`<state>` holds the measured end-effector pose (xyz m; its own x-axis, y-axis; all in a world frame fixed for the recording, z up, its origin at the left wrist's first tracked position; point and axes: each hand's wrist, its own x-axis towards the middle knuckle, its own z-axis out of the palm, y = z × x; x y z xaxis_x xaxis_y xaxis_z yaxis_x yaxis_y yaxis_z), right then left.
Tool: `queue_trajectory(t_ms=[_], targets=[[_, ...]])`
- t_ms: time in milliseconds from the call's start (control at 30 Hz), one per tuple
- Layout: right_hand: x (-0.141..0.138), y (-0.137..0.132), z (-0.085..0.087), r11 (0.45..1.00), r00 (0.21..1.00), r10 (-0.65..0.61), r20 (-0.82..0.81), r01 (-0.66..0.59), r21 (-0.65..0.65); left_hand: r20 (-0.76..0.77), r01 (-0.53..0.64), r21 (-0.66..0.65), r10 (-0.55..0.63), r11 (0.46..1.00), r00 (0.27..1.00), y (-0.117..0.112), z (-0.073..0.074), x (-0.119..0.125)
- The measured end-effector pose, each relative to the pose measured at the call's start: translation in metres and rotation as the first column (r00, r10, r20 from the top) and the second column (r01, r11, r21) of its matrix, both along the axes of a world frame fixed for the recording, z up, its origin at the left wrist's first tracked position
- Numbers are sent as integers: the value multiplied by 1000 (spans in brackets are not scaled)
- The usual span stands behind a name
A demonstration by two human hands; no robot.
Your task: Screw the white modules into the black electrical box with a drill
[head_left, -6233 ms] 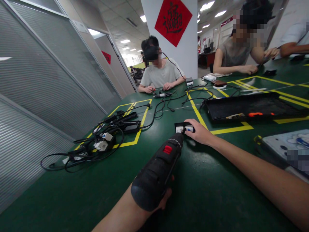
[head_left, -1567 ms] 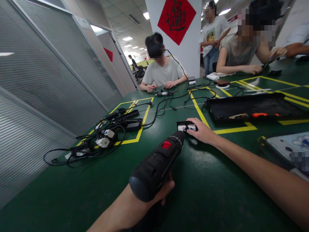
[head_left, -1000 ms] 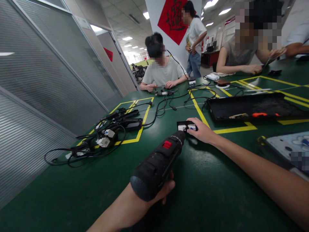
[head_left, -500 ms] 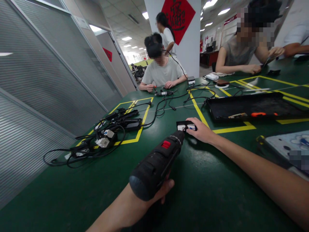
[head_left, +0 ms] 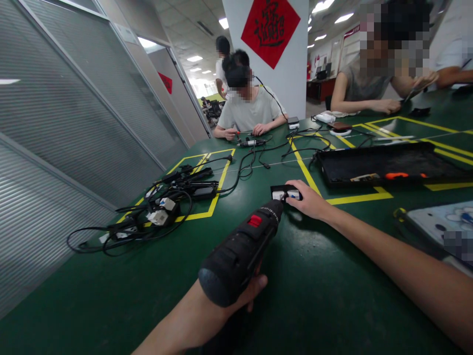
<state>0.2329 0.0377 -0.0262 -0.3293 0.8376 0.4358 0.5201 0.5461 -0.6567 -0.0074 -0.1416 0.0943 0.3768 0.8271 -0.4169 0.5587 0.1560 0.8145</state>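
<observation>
My left hand point(head_left: 248, 295) is wrapped round the grip of a black electric screwdriver point(head_left: 242, 251) with a red switch. Its tip points away from me onto a small black and white part point(head_left: 283, 193) lying on the green table point(head_left: 155, 281). My right hand point(head_left: 308, 200) reaches across from the right and holds that part down, fingers curled over its right side. Where the tip meets the part is too small to make out.
A tangle of black cables and adapters point(head_left: 162, 207) lies at the left inside yellow tape lines. A black tray point(head_left: 384, 165) with an orange tool sits at the right. Two people sit across the table; another person point(head_left: 221, 64) walks behind them.
My hands and the screwdriver have stayed in place. The person standing in the background has walked from right to left behind the seated person.
</observation>
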Motion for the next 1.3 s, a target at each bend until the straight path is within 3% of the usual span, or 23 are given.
queue_trajectory(t_ms=[600,1000,1300], targets=[[0,0,-1,1000,1000,-6,1,6,4,113,-74,2,74,997,991,-2,-6,-1],[1,0,-1,1000,1000,-3,12,3,-13,32,-6,9,6,1000,999,-2,-2,-1],[1,-1,-1,1000,1000,-5,8,5,-24,42,-25,-10,26,1000,999,-3,-5,-2]])
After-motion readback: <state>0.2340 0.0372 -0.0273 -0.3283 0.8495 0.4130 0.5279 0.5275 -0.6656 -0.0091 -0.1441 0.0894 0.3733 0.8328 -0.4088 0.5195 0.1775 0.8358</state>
